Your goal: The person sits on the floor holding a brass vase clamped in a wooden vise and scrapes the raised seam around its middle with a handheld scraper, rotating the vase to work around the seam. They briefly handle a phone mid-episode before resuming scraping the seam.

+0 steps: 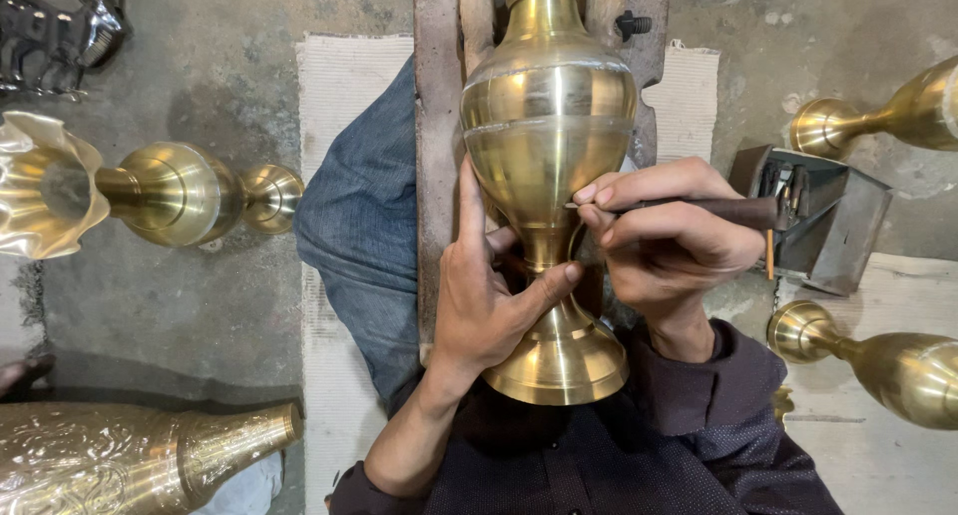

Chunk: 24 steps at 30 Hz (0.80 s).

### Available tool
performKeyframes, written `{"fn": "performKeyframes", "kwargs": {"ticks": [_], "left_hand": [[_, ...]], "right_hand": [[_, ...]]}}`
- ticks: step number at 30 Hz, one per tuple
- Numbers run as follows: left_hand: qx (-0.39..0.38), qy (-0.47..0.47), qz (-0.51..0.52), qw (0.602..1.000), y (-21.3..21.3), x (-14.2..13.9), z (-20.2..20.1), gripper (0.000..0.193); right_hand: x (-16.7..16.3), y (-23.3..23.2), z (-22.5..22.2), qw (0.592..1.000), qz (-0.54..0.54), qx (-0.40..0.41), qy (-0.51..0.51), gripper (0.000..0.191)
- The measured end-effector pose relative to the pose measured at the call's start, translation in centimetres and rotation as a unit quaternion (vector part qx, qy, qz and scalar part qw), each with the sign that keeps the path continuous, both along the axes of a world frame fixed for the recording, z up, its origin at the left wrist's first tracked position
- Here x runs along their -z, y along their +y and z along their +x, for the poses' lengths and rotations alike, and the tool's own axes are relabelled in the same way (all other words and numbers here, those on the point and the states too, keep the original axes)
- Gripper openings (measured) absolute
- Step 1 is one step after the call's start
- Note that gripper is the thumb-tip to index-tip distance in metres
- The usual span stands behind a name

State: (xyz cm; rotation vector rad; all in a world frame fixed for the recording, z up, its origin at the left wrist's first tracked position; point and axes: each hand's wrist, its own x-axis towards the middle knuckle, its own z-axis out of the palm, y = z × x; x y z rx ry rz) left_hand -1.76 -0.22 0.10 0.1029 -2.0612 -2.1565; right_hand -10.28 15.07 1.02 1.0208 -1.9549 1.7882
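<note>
Brass vase (pixel 547 126): lying lengthwise over a wooden support (pixel 437 126), neck away, flared foot toward the chest; plain polished body with faint ring lines.
Left hand (pixel 489 300): wrapped around the narrow stem just above the foot; thumb pressed across the stem front, index finger stretched up along the lower body, remaining fingers curled behind.
Right hand (pixel 664 241): fingers (pixel 599 191) pressed together, pinching a thin dark-handled tool (pixel 718 212) pen-fashion; metal tip touching the lower body of the vase just above the stem.
Lap: blue trouser leg (pixel 364 226) under the support, left of the vase; dark sleeves at both wrists.
Floor (pixel 210 66): grey concrete, pale woven mat (pixel 339 86) beneath the sitter.
Left side: fluted-mouth brass vase (pixel 150 191) lying on its side; engraved brass vase (pixel 140 460) at lower left corner.
Right side: two plain brass vases lying down, one at upper right (pixel 878 116), one at lower right (pixel 888 360); small open metal box (pixel 823 216) with tools between them, near the right hand.
Top left corner: dark metal object (pixel 60 26), kind unclear.
</note>
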Motion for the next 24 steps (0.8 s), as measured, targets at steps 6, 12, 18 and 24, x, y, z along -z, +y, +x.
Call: {"fn": "performKeyframes", "kwargs": {"ticks": [6, 12, 18, 24], "left_hand": [[0.004, -0.026, 0.008, 1.0, 0.0, -0.5, 0.2, 0.117], [0.009, -0.037, 0.041, 0.998, 0.4, 0.1, 0.5, 0.12], [0.053, -0.027, 0.127, 0.99, -0.2, 0.5, 0.2, 0.122], [-0.035, -0.043, -0.054, 0.997, 0.3, -2.1, 0.9, 0.12]], "right_hand": [[-0.2, -0.2, 0.2, 1.0, -0.012, 0.011, 0.009, 0.023], [-0.3, 0.1, 0.6, 1.0, -0.003, 0.019, -0.01, 0.023], [-0.1, 1.3, 1.1, 0.986, -0.082, -0.001, -0.147, 0.022], [0.3, 2.5, 0.8, 0.976, -0.119, -0.013, -0.181, 0.027]]}}
